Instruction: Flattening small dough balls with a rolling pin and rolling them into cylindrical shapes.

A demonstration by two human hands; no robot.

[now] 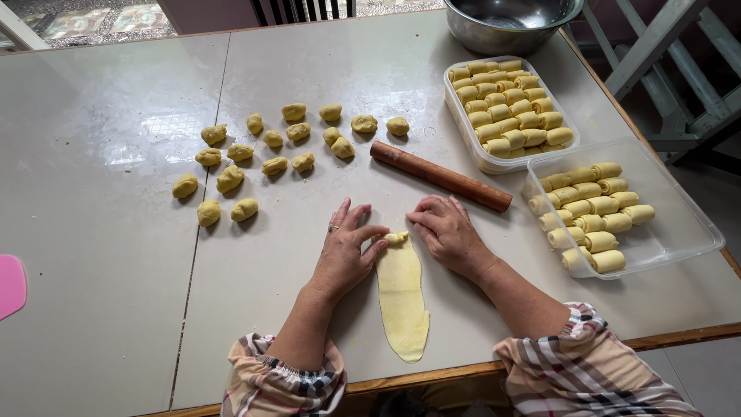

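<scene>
A long, flat strip of yellow dough (402, 297) lies on the pale table (108, 232), running from the front edge away from me. Its far end is curled into a small roll (397, 239). My left hand (344, 252) rests left of the strip, its fingertips touching the rolled end. On the other side my right hand (445, 230) does the same, fingers bent onto the roll from the right. Both hands pinch the roll between them.
A wooden rolling pin (440, 176) lies just beyond my hands. Several small dough lumps (270, 150) are spread at the centre left. Two clear plastic trays (494, 158) (679, 224) of rolled dough pieces stand at right, a metal bowl (505, 23) behind. A pink item (9, 284) sits at the left edge.
</scene>
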